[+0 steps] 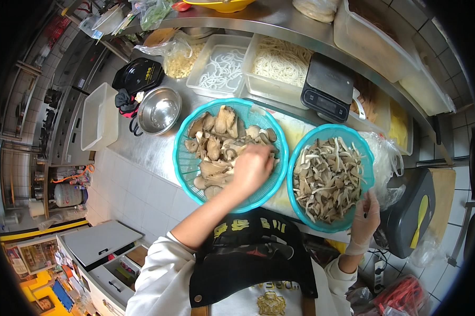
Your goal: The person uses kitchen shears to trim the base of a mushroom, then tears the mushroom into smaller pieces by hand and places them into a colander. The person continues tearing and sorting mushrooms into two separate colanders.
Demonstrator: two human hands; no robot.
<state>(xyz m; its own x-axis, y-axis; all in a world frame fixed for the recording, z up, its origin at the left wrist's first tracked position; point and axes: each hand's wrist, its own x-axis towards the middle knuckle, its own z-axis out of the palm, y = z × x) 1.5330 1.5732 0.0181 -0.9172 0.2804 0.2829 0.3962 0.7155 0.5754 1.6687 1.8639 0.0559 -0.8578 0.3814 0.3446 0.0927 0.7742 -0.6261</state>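
A turquoise plastic colander (178,166) holds whole and clustered oyster mushrooms (215,148). My left hand (253,168), bare, reaches into it with fingers curled down among the mushrooms on its right side; the fingertips are hidden, so I cannot tell what they hold. Close on the right, a second turquoise basket (292,189) is heaped with torn mushroom strips (326,179). At its lower right rim is my right hand (366,217), in a clear glove, fingers bent near the rim; something small and dark shows by the fingers.
Behind the baskets stand a kitchen scale (328,87), a tub of noodles (277,65) and a tub with white strands (221,71). A steel bowl (159,110) and an empty plastic bin (99,118) are at left. A steel shelf (285,29) overhangs. A dark grey lidded container (407,213) is at right.
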